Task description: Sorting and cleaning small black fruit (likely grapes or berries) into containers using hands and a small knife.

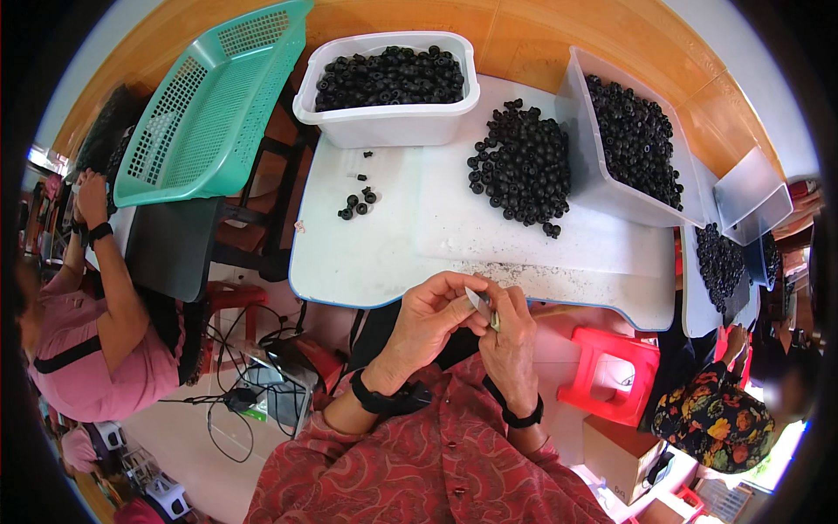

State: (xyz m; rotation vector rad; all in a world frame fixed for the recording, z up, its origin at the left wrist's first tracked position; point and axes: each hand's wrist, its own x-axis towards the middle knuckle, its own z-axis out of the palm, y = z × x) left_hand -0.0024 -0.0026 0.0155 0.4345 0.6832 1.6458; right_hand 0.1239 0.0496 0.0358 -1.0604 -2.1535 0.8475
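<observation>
Both of my hands meet just past the near edge of the white table [358, 258]. In my right hand [511, 341] is a small knife [477, 302], its pale blade pointing up and left between the hands. My left hand [428, 319] is closed, thumb and fingers pinched together beside the blade; whatever they hold is hidden. Beyond my hands lies a pile of small black ring-shaped parts [524, 166]. A few loose black parts [353, 206] lie farther left. Dark shavings [532, 276] are scattered along the near edge.
A white tub [388, 131] full of black parts stands at the back, and a clear bin [592, 148] of them at the right. A green basket [188, 144] is at the left. Co-workers sit on both sides. A red stool [611, 371] and cables [231, 397] are on the floor.
</observation>
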